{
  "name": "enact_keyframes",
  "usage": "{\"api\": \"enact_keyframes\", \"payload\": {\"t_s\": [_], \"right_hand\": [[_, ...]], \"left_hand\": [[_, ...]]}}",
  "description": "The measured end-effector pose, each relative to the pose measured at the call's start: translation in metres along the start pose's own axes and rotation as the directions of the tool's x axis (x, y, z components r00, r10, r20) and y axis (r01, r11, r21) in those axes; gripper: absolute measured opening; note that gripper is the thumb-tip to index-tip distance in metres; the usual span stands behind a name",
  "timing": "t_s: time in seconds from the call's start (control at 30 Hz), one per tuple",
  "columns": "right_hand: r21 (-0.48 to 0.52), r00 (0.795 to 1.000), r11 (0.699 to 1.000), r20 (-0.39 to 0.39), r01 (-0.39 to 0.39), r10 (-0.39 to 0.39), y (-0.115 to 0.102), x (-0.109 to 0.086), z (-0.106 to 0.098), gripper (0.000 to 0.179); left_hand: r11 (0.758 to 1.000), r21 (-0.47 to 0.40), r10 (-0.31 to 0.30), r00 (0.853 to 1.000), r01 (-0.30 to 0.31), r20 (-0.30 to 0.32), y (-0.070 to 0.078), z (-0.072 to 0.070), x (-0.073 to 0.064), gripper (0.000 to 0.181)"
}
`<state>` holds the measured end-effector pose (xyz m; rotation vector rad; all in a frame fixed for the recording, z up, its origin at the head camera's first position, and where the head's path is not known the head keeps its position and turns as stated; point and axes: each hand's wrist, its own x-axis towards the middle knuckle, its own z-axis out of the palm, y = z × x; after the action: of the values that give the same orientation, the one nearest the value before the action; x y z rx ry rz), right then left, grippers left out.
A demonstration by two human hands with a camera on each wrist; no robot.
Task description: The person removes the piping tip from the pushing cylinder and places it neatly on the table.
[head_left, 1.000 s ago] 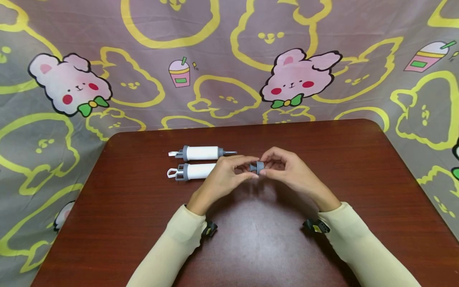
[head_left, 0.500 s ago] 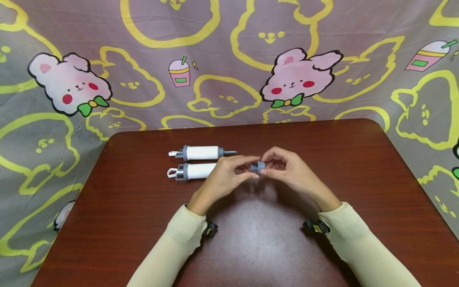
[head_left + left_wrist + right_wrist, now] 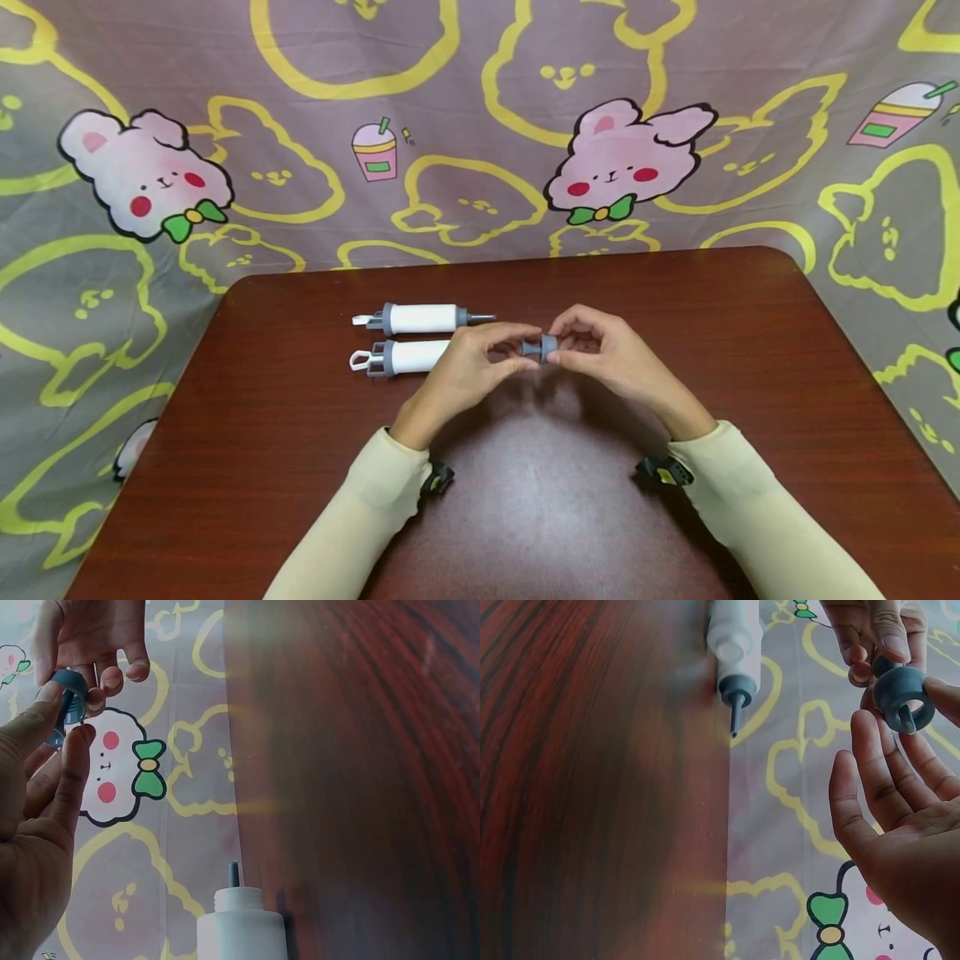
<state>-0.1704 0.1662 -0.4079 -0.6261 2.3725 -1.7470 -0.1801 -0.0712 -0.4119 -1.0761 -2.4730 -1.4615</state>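
My left hand pinches a small grey nozzle between thumb and fingers. From the other side, my right hand grips a grey ring collar with thumb and fingertips. In the right wrist view the nozzle's tip shows inside the opening of the collar. Left of the hands lies the nearer white-barrelled syringe, its front end hidden behind my left hand. The left wrist view shows that end: a bare white threaded neck with a thin dark rod sticking out.
Behind it, parallel, lies a second white-barrelled syringe with a grey collar and nozzle fitted. Both have white pull handles pointing left. The brown table meets a patterned cloth at its back and sides.
The right hand and the grey collar have shifted slightly to the right, showing a little more of the nozzle. The left hand and both syringes stay in place.
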Motion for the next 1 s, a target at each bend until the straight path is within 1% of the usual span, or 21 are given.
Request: {"api": "enact_keyframes", "payload": {"t_s": [0.27,0.47,0.63,1.0], "right_hand": [[-0.006,1.000,1.000,0.001,-0.008,0.008,0.0002,-0.0004,-0.0018,0.020],[-0.007,1.000,1.000,0.000,-0.005,0.005,0.0001,-0.0013,-0.0021,0.019],[-0.001,1.000,1.000,-0.003,-0.003,0.003,0.0005,-0.0013,-0.0025,0.019],[-0.024,1.000,1.000,-0.022,-0.003,0.003,0.0032,-0.0024,-0.0051,0.018]], "left_hand": [[1.000,-0.004,-0.022,1.000,0.022,-0.020,0.0015,-0.0016,-0.0010,0.028],[1.000,0.005,-0.026,0.999,0.026,-0.036,0.0019,-0.0017,-0.0017,0.022],[1.000,0.018,-0.022,0.999,0.023,-0.047,0.0014,-0.0016,-0.0021,0.022],[0.999,0.042,-0.023,0.998,0.025,-0.058,-0.0008,-0.0029,-0.0039,0.019]]}}
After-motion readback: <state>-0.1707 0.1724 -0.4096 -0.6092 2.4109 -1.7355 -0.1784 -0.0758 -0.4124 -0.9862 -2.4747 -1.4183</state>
